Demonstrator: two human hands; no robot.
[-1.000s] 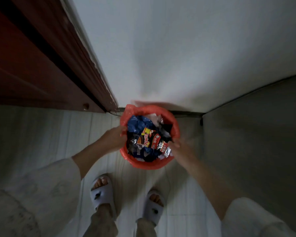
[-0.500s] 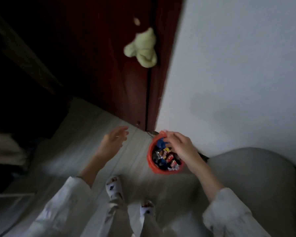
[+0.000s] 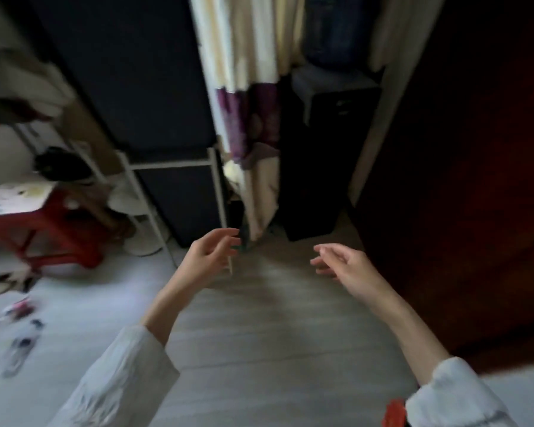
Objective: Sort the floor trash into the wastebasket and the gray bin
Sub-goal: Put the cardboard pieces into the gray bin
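Note:
Both my hands hang in the air over the pale floor, holding nothing. My left hand [image 3: 210,257] has its fingers loosely spread toward the curtain. My right hand [image 3: 342,266] is relaxed, fingers pointing left. Only a sliver of the orange-lined wastebasket [image 3: 393,412] shows at the bottom edge, behind my right sleeve. Several blurred wrappers and a small bottle [image 3: 19,343] lie scattered on the floor at the far left. No gray bin is in view.
A red stool [image 3: 43,232] with a white sheet on it stands at left beside a white metal rack [image 3: 173,164]. A striped curtain [image 3: 247,118] hangs ahead, a black box [image 3: 315,180] to its right. A dark red door [image 3: 460,180] fills the right side.
Both hands have left the wastebasket and lifted free. The view has swung left, away from the corner, so the basket now sits at the bottom right edge and the floor litter appears at left.

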